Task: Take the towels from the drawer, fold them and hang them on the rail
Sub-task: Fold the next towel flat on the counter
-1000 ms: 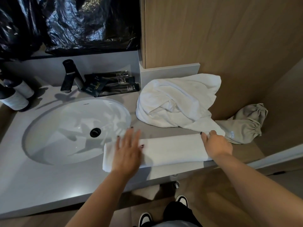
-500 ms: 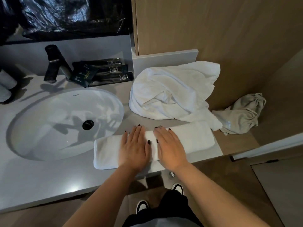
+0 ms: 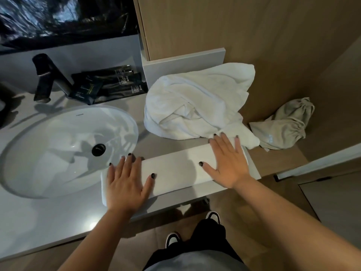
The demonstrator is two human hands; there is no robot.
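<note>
L hand [image 3: 127, 182] & R hand [image 3: 227, 163] lie spread flat, pressing opposite ends of folded towel [image 3: 175, 171]. Crumpled towel [image 3: 197, 102] at 12 o'clock of it, sink [image 3: 39, 145] at 9.

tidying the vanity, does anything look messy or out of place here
Yes: a white towel lies crumpled in a heap behind the folded towel, and a beige cloth bag sits slumped by the wooden wall.

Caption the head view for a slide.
Both hands, left and right, press flat on a folded white towel beside the sink.
</note>
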